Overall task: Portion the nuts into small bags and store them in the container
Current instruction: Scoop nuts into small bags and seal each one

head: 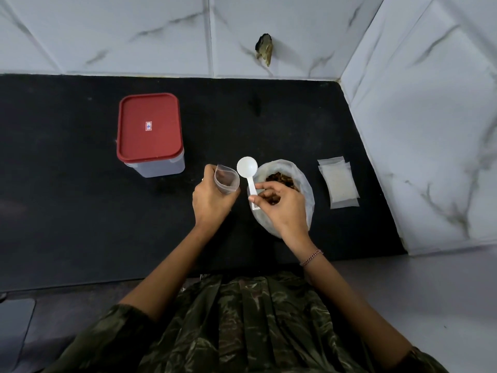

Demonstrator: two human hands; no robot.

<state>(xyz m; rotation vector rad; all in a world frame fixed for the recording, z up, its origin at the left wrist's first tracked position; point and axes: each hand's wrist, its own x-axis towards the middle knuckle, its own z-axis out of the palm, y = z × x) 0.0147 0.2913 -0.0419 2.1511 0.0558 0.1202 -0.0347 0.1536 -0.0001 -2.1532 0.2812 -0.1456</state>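
My left hand (212,197) grips a small clear zip bag (227,180), its mouth held open and facing up. My right hand (282,205) pinches the handle of a white plastic scoop (247,166), whose empty bowl hovers between the small bag and the nut bag. A large clear bag of brown nuts (301,181) sits open on the black counter under my right hand. The clear container with a red lid (149,127) stands shut at the back left. A stack of empty small bags (339,183) lies flat to the right.
The black countertop (67,184) runs left to right and ends at white marble-patterned tiled walls behind and on the right (430,130). A dark chipped hole (265,49) marks the back wall. My camouflage-patterned clothing fills the bottom of the view.
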